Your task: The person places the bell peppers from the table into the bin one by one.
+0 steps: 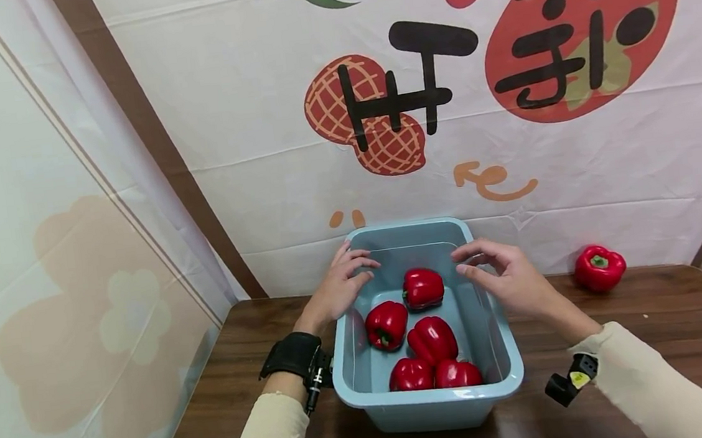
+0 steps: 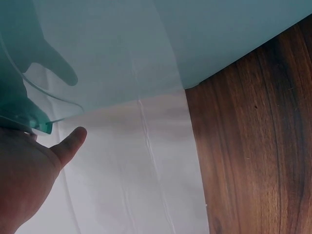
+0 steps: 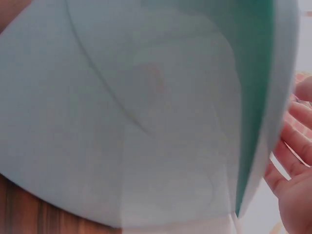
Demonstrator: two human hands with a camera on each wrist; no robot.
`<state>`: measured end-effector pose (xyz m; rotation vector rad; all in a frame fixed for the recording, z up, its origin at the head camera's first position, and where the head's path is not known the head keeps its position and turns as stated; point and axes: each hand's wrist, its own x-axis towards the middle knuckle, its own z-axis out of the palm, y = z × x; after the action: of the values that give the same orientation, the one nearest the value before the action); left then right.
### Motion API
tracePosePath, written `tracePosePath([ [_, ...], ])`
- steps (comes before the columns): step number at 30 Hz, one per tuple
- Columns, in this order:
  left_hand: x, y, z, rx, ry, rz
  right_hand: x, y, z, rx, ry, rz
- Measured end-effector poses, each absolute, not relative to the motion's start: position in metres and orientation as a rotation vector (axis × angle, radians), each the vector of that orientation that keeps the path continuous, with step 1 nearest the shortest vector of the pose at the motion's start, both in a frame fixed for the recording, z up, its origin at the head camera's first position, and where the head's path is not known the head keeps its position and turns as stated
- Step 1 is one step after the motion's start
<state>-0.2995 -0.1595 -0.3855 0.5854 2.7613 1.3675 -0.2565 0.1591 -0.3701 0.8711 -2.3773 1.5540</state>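
Note:
A light blue plastic tub (image 1: 432, 396) stands on the wooden table with several red bell peppers (image 1: 433, 340) on its bottom. My left hand (image 1: 340, 284) is at the tub's far left rim, its fingers spread and bent a little over the inside. Across from it, my right hand (image 1: 508, 275) hovers at the right rim, fingers loosely curved and holding nothing. In the left wrist view, that hand (image 2: 27, 178) lies beside the tub's rim with one digit pointing out. The right wrist view has the right hand (image 3: 298, 195) partly behind the rim, fingers apart.
One more red bell pepper (image 1: 600, 268) sits on the wooden table (image 1: 658, 350) at the back right. A printed white cloth (image 1: 271, 206) hangs right behind the table's back edge, and another pale cloth (image 1: 76, 315) stands along the left side.

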Motion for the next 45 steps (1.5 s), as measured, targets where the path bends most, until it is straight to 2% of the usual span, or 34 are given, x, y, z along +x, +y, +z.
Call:
tracePosePath([
  [19, -0.302, -0.161, -0.388, 0.582, 2.749, 1.389, -0.266, 0.247, -0.394, 0.504, -2.336, 1.372],
  [45, -0.3, -0.159, -0.386, 0.566, 2.75, 1.389, -0.276, 0.318, -0.431, 0.136, -2.365, 1.357],
])
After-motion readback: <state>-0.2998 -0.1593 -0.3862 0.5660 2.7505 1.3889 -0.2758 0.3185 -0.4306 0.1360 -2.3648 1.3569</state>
